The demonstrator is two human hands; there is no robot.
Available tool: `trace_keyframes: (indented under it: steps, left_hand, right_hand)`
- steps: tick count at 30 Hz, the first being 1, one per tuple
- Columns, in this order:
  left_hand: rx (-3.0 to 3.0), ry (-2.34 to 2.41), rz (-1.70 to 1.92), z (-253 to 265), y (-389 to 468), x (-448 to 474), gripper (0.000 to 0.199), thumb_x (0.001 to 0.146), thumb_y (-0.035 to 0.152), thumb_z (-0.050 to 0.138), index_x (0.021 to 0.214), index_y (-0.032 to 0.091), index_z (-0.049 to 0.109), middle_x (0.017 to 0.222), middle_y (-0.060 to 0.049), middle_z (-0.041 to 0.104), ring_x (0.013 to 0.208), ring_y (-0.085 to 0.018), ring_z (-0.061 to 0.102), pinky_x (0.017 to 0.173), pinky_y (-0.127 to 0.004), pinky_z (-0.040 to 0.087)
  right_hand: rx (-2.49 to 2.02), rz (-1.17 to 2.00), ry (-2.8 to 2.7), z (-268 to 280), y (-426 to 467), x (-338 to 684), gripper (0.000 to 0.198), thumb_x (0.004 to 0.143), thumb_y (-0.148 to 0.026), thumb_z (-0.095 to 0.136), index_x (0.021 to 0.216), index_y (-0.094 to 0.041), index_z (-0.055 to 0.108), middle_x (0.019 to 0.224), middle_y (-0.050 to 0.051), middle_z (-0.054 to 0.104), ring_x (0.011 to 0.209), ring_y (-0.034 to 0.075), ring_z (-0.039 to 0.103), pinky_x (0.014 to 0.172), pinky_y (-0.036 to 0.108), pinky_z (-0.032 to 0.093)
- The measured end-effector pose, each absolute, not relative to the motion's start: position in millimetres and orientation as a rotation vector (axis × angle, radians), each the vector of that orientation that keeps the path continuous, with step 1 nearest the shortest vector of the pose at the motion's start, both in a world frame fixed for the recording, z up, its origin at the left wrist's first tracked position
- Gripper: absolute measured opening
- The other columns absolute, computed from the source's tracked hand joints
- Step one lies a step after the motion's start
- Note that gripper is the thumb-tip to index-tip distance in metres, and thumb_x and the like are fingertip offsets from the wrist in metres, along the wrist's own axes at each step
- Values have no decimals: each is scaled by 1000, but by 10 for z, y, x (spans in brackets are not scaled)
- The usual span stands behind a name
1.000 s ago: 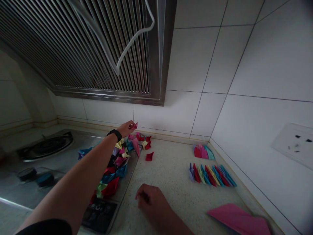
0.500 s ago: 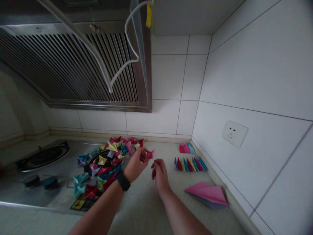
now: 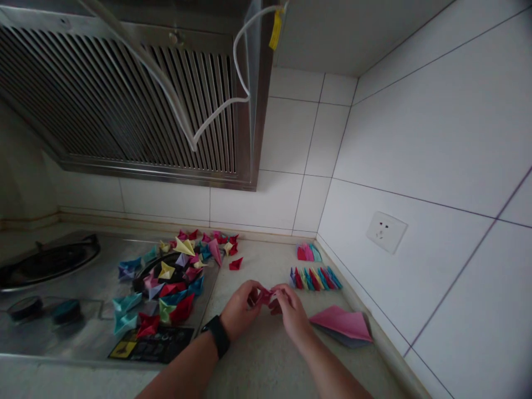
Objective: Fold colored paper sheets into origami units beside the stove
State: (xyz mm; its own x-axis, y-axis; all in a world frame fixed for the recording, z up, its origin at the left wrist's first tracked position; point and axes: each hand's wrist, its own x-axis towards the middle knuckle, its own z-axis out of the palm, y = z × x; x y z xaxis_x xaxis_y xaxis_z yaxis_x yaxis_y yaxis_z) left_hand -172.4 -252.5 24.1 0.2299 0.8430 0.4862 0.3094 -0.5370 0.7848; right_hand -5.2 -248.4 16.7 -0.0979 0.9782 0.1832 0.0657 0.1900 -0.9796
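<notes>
Between my hands, just above the counter, is a small pink origami piece (image 3: 266, 297); its exact shape is partly hidden by fingers. My left hand (image 3: 241, 309), with a black watch on the wrist, pinches its left side. On the opposite side my right hand (image 3: 291, 311) has its fingertips closed on it. A red folded paper boat (image 3: 235, 264) lies on the counter beyond my left hand. Many colourful origami pieces (image 3: 167, 270) are spread over the right burner and around it. Right of my hands are a row of folded papers (image 3: 316, 278) and a smaller group (image 3: 310, 252) behind.
A large pink and grey folded paper (image 3: 343, 322) lies by the right wall. The steel gas stove (image 3: 89, 344) has a left burner (image 3: 50, 260) and two knobs. Overhead hangs a range hood (image 3: 166, 111) with a looping white cable (image 3: 218, 113). A socket (image 3: 386, 231) is on the tiles.
My left hand has come down and nearer with the pink origami, and my right hand has closed on it too. The red boat now shows where my left hand was. The view has shifted slightly.
</notes>
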Motion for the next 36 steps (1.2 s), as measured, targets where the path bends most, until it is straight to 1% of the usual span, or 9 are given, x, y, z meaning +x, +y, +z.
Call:
trace_keyframes:
  steps: [2,5,8,13,19,24,28,33,36]
  left_hand:
    - [1931,1036,1310,260,-2515,-1699,17,84,23,52,100,17,56,86,-4,60,74,-13,54,65,-24,42]
    - [1815,1022,1359,264,-2463,-1677,19,89,31,49,99,17,55,90,-6,60,80,-14,57,70,-26,45]
    - [1672,999,1385,244,-2412,-1668,22,90,36,49,96,16,52,88,-5,60,76,-14,57,68,-26,46]
    - [1591,913,1423,229,-2401,-1668,18,91,33,49,93,15,50,83,-4,59,75,-12,57,70,-26,46]
    - [1577,911,1417,249,-2410,-1677,17,90,31,51,93,14,50,87,-5,60,79,-13,59,75,-28,48]
    - [1602,933,1378,212,-2405,-1663,17,89,30,53,95,15,50,92,-7,61,84,-15,61,77,-30,49]
    - [1628,967,1400,169,-2391,-1667,16,88,29,54,95,16,51,91,-6,60,83,-14,61,75,-28,49]
    - [1670,975,1402,187,-2398,-1694,15,87,28,55,92,15,53,89,-6,59,82,-14,59,72,-26,49]
    - [1664,980,1428,204,-2396,-1702,14,87,28,56,90,14,54,87,-5,58,79,-13,58,72,-26,49]
  right_hand:
    - [-1079,1096,-1420,179,-2460,-11,46,84,-57,43,94,-14,53,78,5,58,65,12,58,57,22,50]
    - [-1077,1045,-1486,214,-2379,19,42,84,-55,46,89,-13,54,76,5,58,65,12,58,59,22,50]
    - [-1105,1087,-1438,210,-2309,32,41,82,-53,50,85,-13,54,76,6,59,65,12,58,60,22,50]
    - [-992,1202,-1437,185,-2325,20,38,83,-51,50,88,-13,55,86,7,62,73,12,60,68,24,52]
    - [-930,1279,-1420,221,-2372,-19,37,86,-50,47,91,-14,53,91,7,62,75,12,60,67,25,52]
    - [-948,1206,-1469,231,-2374,-7,38,87,-51,46,91,-14,52,90,6,62,69,9,58,65,22,51]
    - [-952,1159,-1516,260,-2393,-5,38,86,-51,47,91,-14,53,90,5,61,69,9,58,65,21,51]
    - [-1008,1085,-1522,274,-2372,-1,38,83,-51,52,87,-13,53,80,5,60,67,9,58,61,20,50]
    - [-1017,1090,-1466,249,-2334,10,39,81,-52,54,86,-13,53,77,4,59,66,10,57,63,20,51]
